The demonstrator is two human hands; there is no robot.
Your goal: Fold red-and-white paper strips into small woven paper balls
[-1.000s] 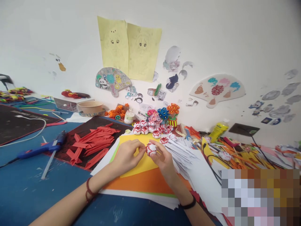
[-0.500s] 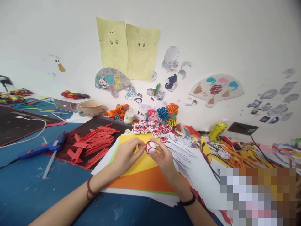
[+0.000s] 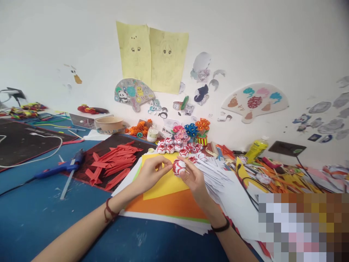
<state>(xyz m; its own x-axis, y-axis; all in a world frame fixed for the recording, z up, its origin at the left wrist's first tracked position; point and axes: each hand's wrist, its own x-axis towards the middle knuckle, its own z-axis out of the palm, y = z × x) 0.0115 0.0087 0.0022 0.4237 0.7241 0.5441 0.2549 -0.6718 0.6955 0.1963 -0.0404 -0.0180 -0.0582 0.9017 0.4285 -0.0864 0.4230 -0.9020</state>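
As right fingers (image 3: 192, 168) grip red-white ball (image 3: 179, 168), left fingers (image 3: 163, 160) pinched | cluttered blue table (image 3: 40, 213) | white wall (image 3: 71, 32)

Left grip (image 3: 151, 175): thumb and forefinger curved together in a pinch, tips directed at the right grip (image 3: 195, 181). Right grip: fingers bent, thumb opposed (nearer the body), clasping. Left forearm (image 3: 79, 228) and right forearm (image 3: 235, 243) trail behind their grips, spreading apart.
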